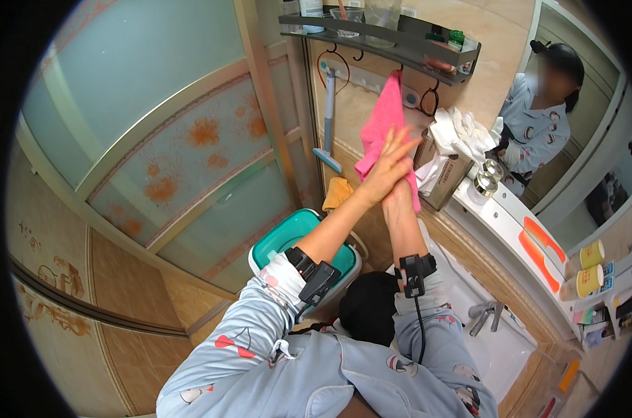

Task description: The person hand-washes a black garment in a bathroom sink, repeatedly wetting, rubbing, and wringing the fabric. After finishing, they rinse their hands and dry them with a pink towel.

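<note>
My left hand [385, 172] lies across my right hand [399, 189], the two touching in front of a pink towel [385, 119]. The fingers at the top look spread and slightly blurred. Much of my right hand is hidden under the left one, so its fingers cannot be made out. The towel hangs from a hook below a dark wall shelf [378, 39]. Whether either hand touches the cloth is not clear. Both forearms are bare up to black straps with small devices.
A green-lined bin [282, 237] stands below my left forearm, near an orange cloth [338, 193] and a blue squeegee [328, 120]. At right are a tissue box [444, 180], a glass jar [483, 187], a white sink [496, 360] with a faucet [486, 313], and a mirror [582, 141].
</note>
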Demonstrator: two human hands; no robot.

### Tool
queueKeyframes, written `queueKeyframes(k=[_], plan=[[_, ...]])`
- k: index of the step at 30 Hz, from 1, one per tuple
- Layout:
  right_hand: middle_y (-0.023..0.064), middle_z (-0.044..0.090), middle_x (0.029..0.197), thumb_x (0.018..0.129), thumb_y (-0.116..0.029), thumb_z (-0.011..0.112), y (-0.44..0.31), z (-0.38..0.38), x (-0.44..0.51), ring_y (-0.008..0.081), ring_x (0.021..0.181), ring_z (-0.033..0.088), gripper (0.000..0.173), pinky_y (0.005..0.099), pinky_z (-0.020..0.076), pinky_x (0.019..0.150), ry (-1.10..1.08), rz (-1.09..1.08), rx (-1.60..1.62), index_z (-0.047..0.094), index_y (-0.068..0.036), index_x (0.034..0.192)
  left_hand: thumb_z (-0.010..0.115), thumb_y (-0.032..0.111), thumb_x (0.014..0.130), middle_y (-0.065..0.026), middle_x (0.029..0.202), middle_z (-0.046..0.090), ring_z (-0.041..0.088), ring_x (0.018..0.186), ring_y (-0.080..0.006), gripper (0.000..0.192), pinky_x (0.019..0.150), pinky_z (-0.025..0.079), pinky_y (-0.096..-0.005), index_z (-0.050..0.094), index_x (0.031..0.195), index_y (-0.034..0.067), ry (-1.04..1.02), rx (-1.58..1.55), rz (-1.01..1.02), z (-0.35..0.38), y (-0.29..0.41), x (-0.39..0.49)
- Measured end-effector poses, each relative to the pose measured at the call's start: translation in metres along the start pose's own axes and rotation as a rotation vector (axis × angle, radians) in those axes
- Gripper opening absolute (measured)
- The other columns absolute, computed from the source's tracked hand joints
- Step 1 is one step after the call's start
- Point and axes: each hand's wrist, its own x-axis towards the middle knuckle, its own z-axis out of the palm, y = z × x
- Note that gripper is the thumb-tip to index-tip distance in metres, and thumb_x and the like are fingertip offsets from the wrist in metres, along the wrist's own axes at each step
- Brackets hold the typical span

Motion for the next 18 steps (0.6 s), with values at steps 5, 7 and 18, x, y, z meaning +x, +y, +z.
queueKeyframes(k=[5,7,18], plan=[[0.0095,0.045,0.139,0.100,-0.025,0.040,0.001,-0.001,0.009,0.0232,0.127,0.043,0.040,0.0373,0.0382,0.106,-0.086,0.060,0.202,0.040,-0.008,0.137,0.038,0.032,0.098,-0.0192,0.133,0.051,0.044,0.128,-0.0354,0.050,0.110,0.029,-0.0390,0.053,0.123,-0.008,0.209,-1.199,-0.369,-0.007,0.003,0.000],[0.0093,0.046,0.138,0.100,-0.026,0.040,-0.002,-0.002,0.015,0.0231,0.125,0.046,0.039,0.0376,0.0399,0.105,-0.078,0.099,0.269,0.041,-0.009,0.136,0.035,0.036,0.098,-0.0228,0.129,0.053,0.046,0.125,-0.0383,0.054,0.109,0.030,-0.0403,0.053,0.122,-0.009,0.340,-1.532,-0.514,-0.013,0.001,0.001],[0.0096,0.038,0.145,0.099,-0.030,0.043,0.004,-0.008,0.014,0.0261,0.135,0.034,0.046,0.0435,0.0294,0.112,-0.147,0.036,0.182,0.038,-0.010,0.140,0.027,0.052,0.098,0.0037,0.152,0.025,0.031,0.134,-0.0404,0.061,0.107,0.027,-0.0459,0.027,0.147,0.015,0.257,-1.587,-0.435,-0.018,-0.009,0.008]])
